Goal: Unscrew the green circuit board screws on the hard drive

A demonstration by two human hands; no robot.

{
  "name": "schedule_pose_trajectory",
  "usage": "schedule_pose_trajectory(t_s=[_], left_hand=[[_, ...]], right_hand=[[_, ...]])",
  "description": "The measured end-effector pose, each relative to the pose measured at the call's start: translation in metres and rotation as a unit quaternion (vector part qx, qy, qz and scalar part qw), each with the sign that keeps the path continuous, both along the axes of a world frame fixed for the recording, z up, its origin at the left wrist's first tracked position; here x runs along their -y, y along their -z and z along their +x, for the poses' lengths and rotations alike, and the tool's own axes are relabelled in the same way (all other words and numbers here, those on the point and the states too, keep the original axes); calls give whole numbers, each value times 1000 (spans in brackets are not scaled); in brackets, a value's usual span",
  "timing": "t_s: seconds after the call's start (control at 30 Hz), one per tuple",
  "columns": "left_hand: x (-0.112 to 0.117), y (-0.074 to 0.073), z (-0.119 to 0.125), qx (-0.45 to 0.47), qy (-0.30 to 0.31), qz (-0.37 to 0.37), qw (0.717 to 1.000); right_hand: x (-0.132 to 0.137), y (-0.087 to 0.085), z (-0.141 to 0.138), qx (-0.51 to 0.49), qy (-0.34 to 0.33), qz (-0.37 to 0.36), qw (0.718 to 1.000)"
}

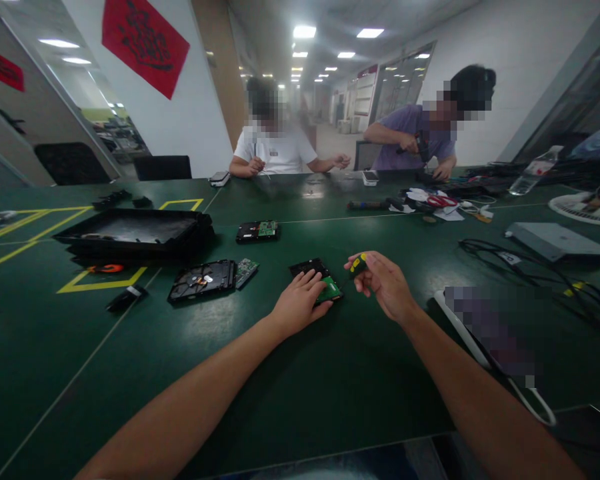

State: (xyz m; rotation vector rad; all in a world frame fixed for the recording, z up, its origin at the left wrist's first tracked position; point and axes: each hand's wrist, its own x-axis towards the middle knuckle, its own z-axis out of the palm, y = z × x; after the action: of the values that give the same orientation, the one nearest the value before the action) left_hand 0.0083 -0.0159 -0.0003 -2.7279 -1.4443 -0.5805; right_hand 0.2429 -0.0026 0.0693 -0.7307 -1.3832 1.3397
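Note:
A black hard drive (303,267) with a green circuit board (333,289) lies on the table in front of me. My left hand (300,302) rests over it, fingers stretched out flat across the top and the thumb along the near side. In my right hand (386,285) is a screwdriver (357,265) with a black and yellow handle, gripped between thumb and fingers. Its thin shaft slants down to the right end of the drive; whether the tip sits in a screw cannot be made out.
Left of my hands lie another hard drive (203,281), a loose circuit board (246,273) and black trays (135,233). Farther back is a third drive (258,231). On the right are a phone-like device (490,333), cables and a grey box (563,241). Two people sit opposite.

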Motion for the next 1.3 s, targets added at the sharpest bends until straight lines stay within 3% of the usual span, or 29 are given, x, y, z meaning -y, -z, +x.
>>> schedule_pose_trajectory(t_s=[1.3], left_hand=[[1, 0, 0, -9, -2, 10, 1000]], right_hand=[[3, -3, -1, 11, 2, 1, 1000]])
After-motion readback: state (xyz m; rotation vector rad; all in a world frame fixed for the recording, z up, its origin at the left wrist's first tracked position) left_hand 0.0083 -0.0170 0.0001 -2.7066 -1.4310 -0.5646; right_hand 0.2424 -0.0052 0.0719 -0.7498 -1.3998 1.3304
